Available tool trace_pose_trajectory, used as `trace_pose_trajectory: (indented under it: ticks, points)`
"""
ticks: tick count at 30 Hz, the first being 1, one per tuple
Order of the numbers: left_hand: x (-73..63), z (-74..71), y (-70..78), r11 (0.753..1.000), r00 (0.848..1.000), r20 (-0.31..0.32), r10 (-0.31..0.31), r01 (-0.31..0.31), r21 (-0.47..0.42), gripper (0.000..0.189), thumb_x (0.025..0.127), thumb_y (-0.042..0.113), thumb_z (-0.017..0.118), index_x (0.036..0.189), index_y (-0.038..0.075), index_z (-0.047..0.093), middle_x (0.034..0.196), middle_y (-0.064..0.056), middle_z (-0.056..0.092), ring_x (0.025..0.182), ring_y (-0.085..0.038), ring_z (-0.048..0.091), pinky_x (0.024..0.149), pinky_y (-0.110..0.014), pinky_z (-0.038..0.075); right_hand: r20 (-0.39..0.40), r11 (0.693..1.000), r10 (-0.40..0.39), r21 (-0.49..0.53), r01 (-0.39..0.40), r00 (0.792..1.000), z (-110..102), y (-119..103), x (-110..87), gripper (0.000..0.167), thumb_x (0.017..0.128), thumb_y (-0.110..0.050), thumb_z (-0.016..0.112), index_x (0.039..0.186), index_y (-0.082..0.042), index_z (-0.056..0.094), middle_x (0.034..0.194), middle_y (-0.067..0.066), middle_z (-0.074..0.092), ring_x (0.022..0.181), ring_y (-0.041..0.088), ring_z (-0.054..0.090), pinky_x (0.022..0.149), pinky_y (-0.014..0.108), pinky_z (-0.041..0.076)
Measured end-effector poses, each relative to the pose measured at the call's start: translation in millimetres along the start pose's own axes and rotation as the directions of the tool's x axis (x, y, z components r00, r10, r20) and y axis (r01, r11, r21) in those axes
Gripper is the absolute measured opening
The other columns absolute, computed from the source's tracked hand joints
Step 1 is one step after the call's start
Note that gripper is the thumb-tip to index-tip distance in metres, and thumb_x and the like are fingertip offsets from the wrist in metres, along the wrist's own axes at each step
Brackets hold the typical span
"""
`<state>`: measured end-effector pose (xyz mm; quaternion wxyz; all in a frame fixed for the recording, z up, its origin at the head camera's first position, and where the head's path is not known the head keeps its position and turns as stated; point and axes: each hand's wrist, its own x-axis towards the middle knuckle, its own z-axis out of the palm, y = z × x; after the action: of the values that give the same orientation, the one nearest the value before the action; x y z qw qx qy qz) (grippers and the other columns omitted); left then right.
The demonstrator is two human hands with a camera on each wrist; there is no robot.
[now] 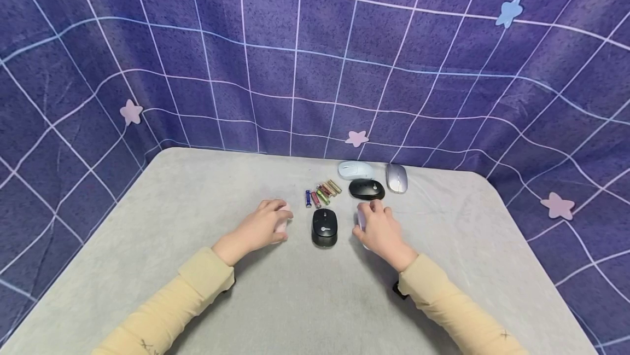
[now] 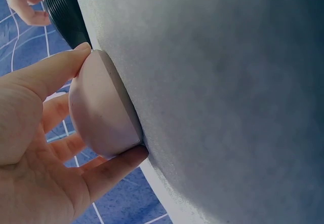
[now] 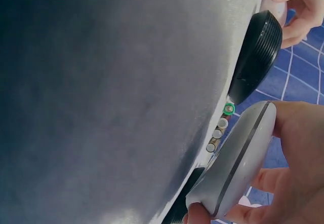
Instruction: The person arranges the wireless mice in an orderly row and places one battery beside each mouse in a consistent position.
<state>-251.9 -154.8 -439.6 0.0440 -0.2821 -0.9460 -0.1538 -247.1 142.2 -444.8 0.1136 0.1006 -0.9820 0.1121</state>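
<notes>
left hand (image 1: 261,225) curls round a pink mouse (image 2: 101,107), right hand (image 1: 381,231) a pale mouse (image 3: 226,157) whose grey stripe (image 3: 245,153) only its wrist view shows.

We see a deep violet-blue curtain (image 1: 315,65) across the back and round both sides, its soft folds crossed by a wavy grid (image 1: 297,48) of pale pink and light-blue lines. On it we pick out pink stars (image 1: 356,138) and blue stars (image 1: 509,12). Before it we have a mottled pale grey bench (image 1: 285,306) with rounded far corners, its surface darkening toward one side in both wrist views.
</notes>
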Motion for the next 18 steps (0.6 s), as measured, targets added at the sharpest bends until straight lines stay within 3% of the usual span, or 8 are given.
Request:
trace_pose_trajectory:
  ticks: [18]
  points:
    - [0.5,1.1,-1.0,1.0,1.0,-0.001,-0.003,0.003,0.004,0.046,0.074,0.027,0.078,0.115,0.012,0.066,0.135,-0.021,0.049,0.12,-0.041,0.045,0.095,-0.055,0.044,0.113,1.0,0.025,-0.019,-0.023,0.993,6.7,1.1,5.8,0.052,0.076,-0.032,0.067,0.123,-0.015,0.053,0.118,0.017,0.048,0.093,0.041,0.052,0.063,0.052,0.05]
